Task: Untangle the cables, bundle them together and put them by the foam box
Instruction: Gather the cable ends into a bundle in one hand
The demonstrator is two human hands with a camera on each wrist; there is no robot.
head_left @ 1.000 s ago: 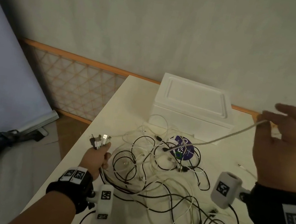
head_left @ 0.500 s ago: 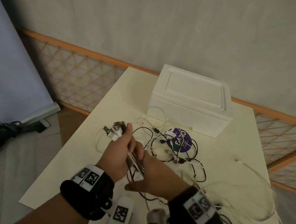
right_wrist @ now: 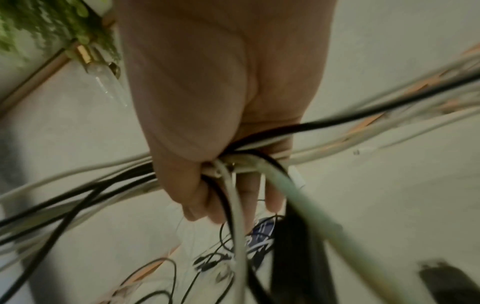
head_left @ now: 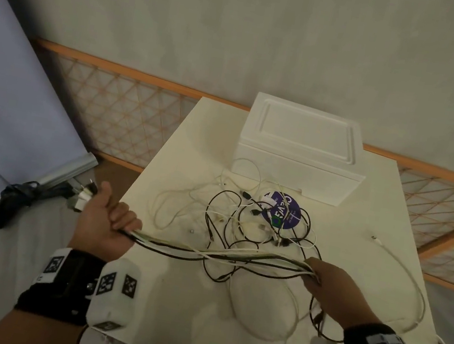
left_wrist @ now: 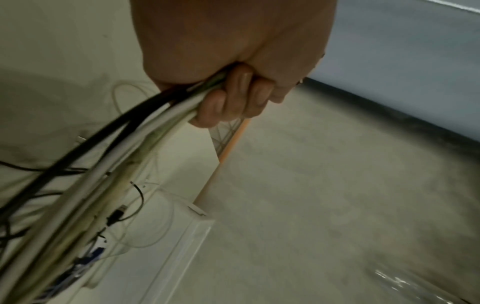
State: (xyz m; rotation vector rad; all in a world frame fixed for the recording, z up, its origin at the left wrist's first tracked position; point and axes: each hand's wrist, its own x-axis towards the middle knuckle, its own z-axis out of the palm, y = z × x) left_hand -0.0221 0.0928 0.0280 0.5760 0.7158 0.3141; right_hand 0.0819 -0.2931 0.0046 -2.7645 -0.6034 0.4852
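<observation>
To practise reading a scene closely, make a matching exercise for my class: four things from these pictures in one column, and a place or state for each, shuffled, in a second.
Things:
1. foam box
2. purple disc
3. cable plugs
4. right hand

Places or states:
A. sticking out of the left hand, past the table's left edge
B. at the table's far end, lid on
C. gripping the stretched cable bundle at its right end
D. flat on the table under loose cable loops

Pairs: 1-B, 2-D, 3-A, 4-C
</observation>
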